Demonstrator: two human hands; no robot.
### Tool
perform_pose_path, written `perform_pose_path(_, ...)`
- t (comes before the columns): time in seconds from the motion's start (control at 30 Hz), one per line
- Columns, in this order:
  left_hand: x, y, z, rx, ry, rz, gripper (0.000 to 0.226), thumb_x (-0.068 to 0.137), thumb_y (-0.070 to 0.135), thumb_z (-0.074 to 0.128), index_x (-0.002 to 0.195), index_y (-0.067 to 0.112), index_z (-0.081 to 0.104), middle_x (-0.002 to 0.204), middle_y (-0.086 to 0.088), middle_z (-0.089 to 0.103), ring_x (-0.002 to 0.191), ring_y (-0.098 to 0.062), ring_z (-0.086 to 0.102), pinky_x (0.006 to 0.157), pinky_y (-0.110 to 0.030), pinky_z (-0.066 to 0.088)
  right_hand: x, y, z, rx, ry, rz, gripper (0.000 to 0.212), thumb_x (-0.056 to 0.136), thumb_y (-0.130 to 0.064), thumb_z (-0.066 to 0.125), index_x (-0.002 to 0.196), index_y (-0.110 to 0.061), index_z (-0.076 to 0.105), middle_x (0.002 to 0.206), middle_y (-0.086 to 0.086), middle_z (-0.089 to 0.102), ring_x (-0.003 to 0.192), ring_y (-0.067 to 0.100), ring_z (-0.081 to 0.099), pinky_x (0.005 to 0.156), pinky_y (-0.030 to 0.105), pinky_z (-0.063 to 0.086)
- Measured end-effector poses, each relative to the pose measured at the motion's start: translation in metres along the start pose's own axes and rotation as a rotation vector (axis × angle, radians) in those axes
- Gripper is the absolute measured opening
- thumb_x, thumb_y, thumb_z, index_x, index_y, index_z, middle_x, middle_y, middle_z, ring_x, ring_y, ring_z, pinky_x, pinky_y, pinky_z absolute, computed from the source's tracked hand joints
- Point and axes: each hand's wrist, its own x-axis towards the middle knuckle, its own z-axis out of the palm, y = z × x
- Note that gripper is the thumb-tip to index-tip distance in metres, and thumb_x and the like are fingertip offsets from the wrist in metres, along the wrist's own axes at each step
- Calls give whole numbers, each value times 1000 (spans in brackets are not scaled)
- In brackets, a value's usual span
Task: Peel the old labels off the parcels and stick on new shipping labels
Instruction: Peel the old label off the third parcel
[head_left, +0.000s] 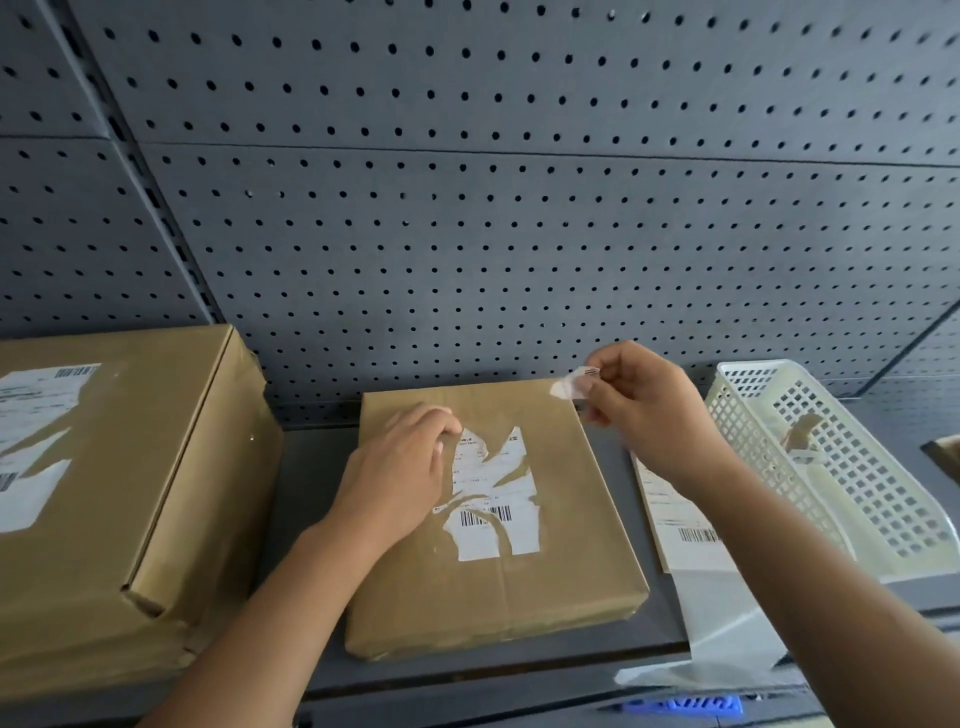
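A flat brown parcel lies on the dark shelf in the middle. A torn white old label with a barcode still sticks to its top. My left hand rests on the parcel's left part, fingertips at the label's upper left edge. My right hand is raised above the parcel's far right corner and pinches a small torn label scrap. A sheet of new shipping labels lies on the shelf right of the parcel, partly under my right forearm.
A bigger cardboard box with a torn label stands at the left. A white perforated basket with scraps inside sits at the right. A clear plastic sheet hangs over the shelf's front edge. A grey pegboard wall rises behind.
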Motion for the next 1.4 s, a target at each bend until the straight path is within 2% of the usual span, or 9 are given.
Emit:
perform_pose_path(0.2,-2,-7,4,-13,-18,32,43,106,19,38,142,40,48,150,28,36,139,6,26,105,-30,40,2,34,-46,-33,113,40,20,98,-12,60,101,-29,71,66,0,63,58,10,59,63,20,48)
perform_pose_path(0.3,-1,-8,6,-19,14,56,45,103,14,44,141,38,52,147,29,40,134,13,22,113,-28,36,1,52,-68,-130,163,65,23,100,-15,57,112,-30,68,71,-3,63,57,2,57,59,12,44)
perform_pose_path(0.43,0,-11,8,-11,27,86,50,100,8,48,139,38,55,141,32,42,134,10,25,109,-24,34,-2,83,-101,-205,280,123,17,100,-13,56,112,-22,62,76,-4,64,60,8,63,67,32,49)
perform_pose_path(0.57,1,-13,11,-18,33,82,49,100,10,48,138,39,56,141,33,42,135,10,26,109,-24,32,-2,113,-145,-393,351,272,9,99,-13,57,107,-14,62,86,2,69,61,8,64,58,27,48)
perform_pose_path(0.7,1,-15,13,-39,37,73,44,102,16,46,137,39,56,143,31,43,137,8,29,109,-23,30,-3,143,-176,-527,307,451,11,93,-11,62,91,-20,68,90,3,72,74,22,70,75,41,60)
perform_pose_path(0.83,3,-17,14,-57,33,70,41,102,20,45,135,40,57,143,31,44,137,7,31,106,-25,34,-4,160,-178,-692,184,552,20,91,-14,62,77,-27,63,87,3,71,73,16,67,62,28,52)
perform_pose_path(1.03,2,-18,14,-52,30,59,41,101,21,46,134,42,57,142,31,45,138,4,34,107,-33,39,-4,171,-167,-828,147,556,5,92,-12,65,92,-16,63,85,-2,63,68,7,55,51,20,36)
perform_pose_path(1.23,2,-14,13,-60,36,52,40,101,19,47,133,40,59,142,28,48,137,2,37,105,-33,41,-6,182,-165,-866,235,519,9,85,-7,61,84,-15,55,76,3,61,66,18,54,53,30,41)
perform_pose_path(1.4,2,-14,13,-54,29,43,40,101,19,47,132,41,60,141,30,48,136,4,36,102,-31,42,-11,181,-167,-850,245,480,18,85,-11,66,76,-15,51,67,0,56,61,16,47,50,29,33)
